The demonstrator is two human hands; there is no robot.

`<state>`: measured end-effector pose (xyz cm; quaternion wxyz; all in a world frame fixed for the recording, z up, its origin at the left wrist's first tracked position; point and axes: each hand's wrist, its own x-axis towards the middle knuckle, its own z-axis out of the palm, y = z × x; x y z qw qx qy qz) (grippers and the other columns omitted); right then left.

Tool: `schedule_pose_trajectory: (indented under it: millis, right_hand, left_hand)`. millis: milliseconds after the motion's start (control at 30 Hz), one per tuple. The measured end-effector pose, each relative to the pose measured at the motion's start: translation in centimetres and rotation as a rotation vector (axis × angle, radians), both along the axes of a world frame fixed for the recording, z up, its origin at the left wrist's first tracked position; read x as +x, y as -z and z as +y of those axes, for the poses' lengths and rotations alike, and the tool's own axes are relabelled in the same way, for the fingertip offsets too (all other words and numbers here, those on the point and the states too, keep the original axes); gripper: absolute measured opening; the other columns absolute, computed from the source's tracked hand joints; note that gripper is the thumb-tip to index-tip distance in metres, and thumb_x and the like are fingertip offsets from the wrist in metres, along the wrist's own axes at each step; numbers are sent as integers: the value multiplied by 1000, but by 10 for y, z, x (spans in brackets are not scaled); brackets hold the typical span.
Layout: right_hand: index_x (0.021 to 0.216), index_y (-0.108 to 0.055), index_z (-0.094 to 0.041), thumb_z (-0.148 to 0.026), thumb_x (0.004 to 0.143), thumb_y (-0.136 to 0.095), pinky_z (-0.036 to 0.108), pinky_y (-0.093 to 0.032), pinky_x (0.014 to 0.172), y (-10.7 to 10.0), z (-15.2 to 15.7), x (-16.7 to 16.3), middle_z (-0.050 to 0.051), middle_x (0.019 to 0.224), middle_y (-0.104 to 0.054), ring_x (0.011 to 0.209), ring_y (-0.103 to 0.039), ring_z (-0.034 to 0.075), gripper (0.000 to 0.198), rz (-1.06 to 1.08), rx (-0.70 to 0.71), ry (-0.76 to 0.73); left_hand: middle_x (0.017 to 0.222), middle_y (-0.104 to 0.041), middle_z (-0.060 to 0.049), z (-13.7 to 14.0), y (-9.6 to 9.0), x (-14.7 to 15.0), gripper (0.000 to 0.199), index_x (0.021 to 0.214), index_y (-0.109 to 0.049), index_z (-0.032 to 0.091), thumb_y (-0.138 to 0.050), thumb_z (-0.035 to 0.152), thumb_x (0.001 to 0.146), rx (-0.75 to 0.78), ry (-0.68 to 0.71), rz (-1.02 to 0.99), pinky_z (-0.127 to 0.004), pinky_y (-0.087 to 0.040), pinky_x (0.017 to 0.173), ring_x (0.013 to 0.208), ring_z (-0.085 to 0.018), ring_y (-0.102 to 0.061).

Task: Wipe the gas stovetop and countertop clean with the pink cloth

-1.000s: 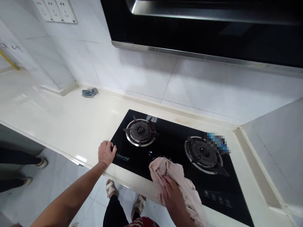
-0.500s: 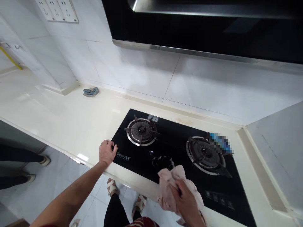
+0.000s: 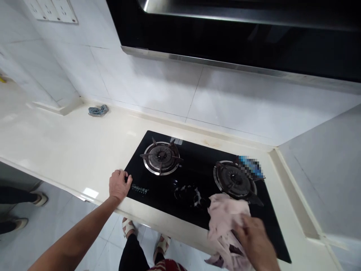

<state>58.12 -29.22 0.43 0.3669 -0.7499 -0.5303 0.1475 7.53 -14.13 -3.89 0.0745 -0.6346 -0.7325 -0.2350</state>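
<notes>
1. Kitchen: pale counter along a tiled wall, black hob set in it.
2. Far left: another person's feet on the floor, well apart from you.
3. Blue rag lies crumpled near the wall, out of your way.
4. Your left hand rests at the hob's left edge, fingers loosely curled, no object seen in it; can't tell how firmly it presses. If that edge is wet, it could slip.
5. Left burner has prongs sticking up.
6. White wet-looking patch sits mid-hob; a dragging cloth might smear it.
7. Pink cloth is bunched on the hob's front right, lower folds over the front edge. Loose folds could snag on the right burner just behind, probably from a wide sweep.
8. Your right hand, slightly blurred, pinches the cloth; a loose pinch could let it slide off.
</notes>
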Motion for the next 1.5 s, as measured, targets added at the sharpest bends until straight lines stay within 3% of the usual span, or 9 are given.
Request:
schedule_pose_trajectory:
  millis: [100, 200, 433, 700, 833, 967, 1267, 1400, 1500]
  right_hand:
    - [108, -71, -25, -67, 78, -54, 45, -50, 86, 35, 20, -5, 11, 107, -66, 99, -63, 30, 55, 46, -106, -72]
    - [110, -70, -23, -66, 83, -48, 47, -48, 93, 48, 53, -15, 14, 114, -68, 110, -62, 31, 56, -5, -135, -57]
    - [124, -68, -19, -47, 94, -43, 40, -49, 84, 24, 117, -52, 16, 111, -66, 95, -66, 26, 48, -432, -291, -139]
    - [118, -71, -18, -25, 92, -39, 33, -47, 97, 2, 165, -82, 10, 119, -68, 110, -62, 22, 42, -340, -115, -315]
    - [127, -66, -18, -24, 94, -44, 28, -41, 104, -7, 196, -99, 10, 132, -64, 122, -57, 20, 40, -391, -154, -484]
    - [121, -67, -18, -29, 95, -51, 36, -43, 99, -11, 185, -104, 12, 124, -67, 115, -60, 25, 33, -486, -258, -576]
    - [86, -77, -20, -22, 85, -57, 50, -31, 104, -22, 100, -107, 13, 118, -65, 116, -50, 33, 20, -733, -347, -790]
    - [102, -78, -23, -21, 85, -58, 58, -22, 111, -15, 86, -109, 12, 127, -64, 124, -45, 36, 26, -903, -351, -891]
    - [102, -78, -22, -24, 90, -55, 57, -28, 108, -17, 95, -111, 13, 124, -65, 120, -48, 36, 27, -946, -378, -887]
  left_hand:
    - [90, -53, -9, 1, 1, -1, 17, 83, -58, 23, -53, 38, 90, -1, 0, 3, -39, -43, 78, 90, -28, -53]
    - [89, -53, -8, 1, 1, -1, 17, 83, -58, 23, -54, 38, 90, -10, -3, 0, -39, -42, 78, 89, -28, -53]
    - [90, -53, -9, 1, 2, 0, 17, 83, -58, 23, -53, 38, 90, -11, -1, 1, -40, -42, 78, 89, -28, -52]
    - [89, -53, -8, 1, 0, 1, 17, 83, -57, 23, -54, 39, 90, -29, -11, 0, -39, -43, 77, 89, -28, -53]
    - [90, -53, -8, 1, -1, 1, 17, 84, -58, 23, -54, 38, 90, -6, -4, 24, -39, -43, 77, 91, -28, -54]
    - [89, -53, -8, 1, -1, 1, 17, 84, -58, 22, -54, 38, 89, 5, 7, 11, -39, -43, 78, 91, -29, -54]
    - [89, -54, -9, 0, 3, 1, 15, 83, -58, 23, -56, 37, 89, 34, 1, 8, -40, -43, 77, 91, -29, -53]
    - [90, -54, -9, -1, 5, 2, 15, 84, -59, 22, -56, 36, 89, 37, -2, 11, -40, -43, 77, 91, -29, -52]
    - [90, -54, -9, -2, 4, 2, 14, 84, -58, 23, -56, 36, 90, 35, 2, 10, -40, -43, 78, 92, -29, -53]
